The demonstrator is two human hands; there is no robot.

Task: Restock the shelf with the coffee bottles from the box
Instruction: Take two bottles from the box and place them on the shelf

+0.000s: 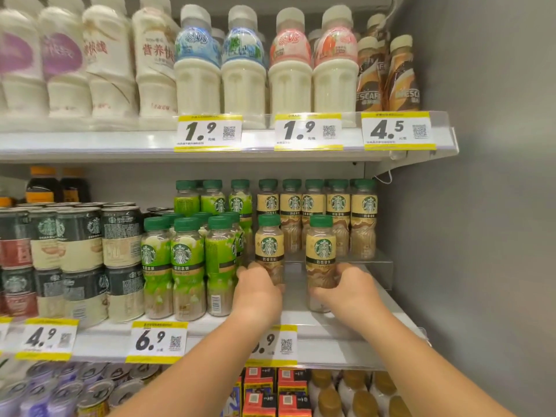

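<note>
Middle shelf (301, 319), read left to right: stacked Starbucks cans (75, 236); green-labelled Starbucks bottles (183, 263); then the cream-labelled coffee bottles, the task's own stock. The left hand (258, 291) is closed round the lower body of the left coffee bottle (269, 248), just beside the green row; the right hand (350, 288) likewise holds the right coffee bottle (321, 251); both bottles stand upright, long axis vertical, ahead of the hands. The back row of coffee bottles (319, 206) stands on a clear riser directly behind, so the coming move is probably a straight push rearward, each hand equally near; the supply box is out of view.
</note>
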